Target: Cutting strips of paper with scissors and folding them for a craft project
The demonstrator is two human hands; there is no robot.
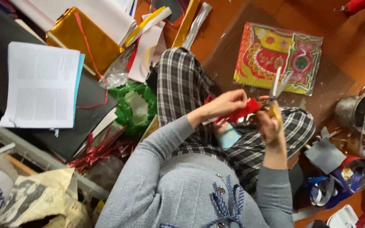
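- The left hand (pixel 229 102) pinches one end of a red strip (pixel 241 113) of what looks like paper or foil, fingers closed over it, just above the lap.
- The right hand (pixel 270 124) is closed around the yellow handles of a pair of scissors (pixel 277 89); the blades (pixel 280 83) stand spread apart and point away from the body.
- The red strip runs between the two hands, its far end reaching the scissors near their pivot; whether the blades touch it cannot be told.
- Both hands hover over legs in plaid trousers (pixel 182 84); the arms wear grey knit sleeves (pixel 148 156).
- Beyond the scissors, on the orange-brown floor (pixel 233 21), lies a stack of ornate printed sheets (pixel 277 57) in red, yellow and green with a fringed edge.
- To the person's left an open book (pixel 43 84) rests on a dark board (pixel 85 109), with a gold foil packet (pixel 83 38) and a thin red ribbon (pixel 91 59) beyond it.
- Crumpled green plastic (pixel 134 105) sits beside the left knee, and red foil shreds (pixel 96 150) lie nearer the body.
- On the right stands a metal pot (pixel 360 109) with a handle; grey card pieces (pixel 326 154) and blue foil loops (pixel 330 188) lie below it.
- Crumpled newspaper (pixel 43 200) fills the lower left corner.
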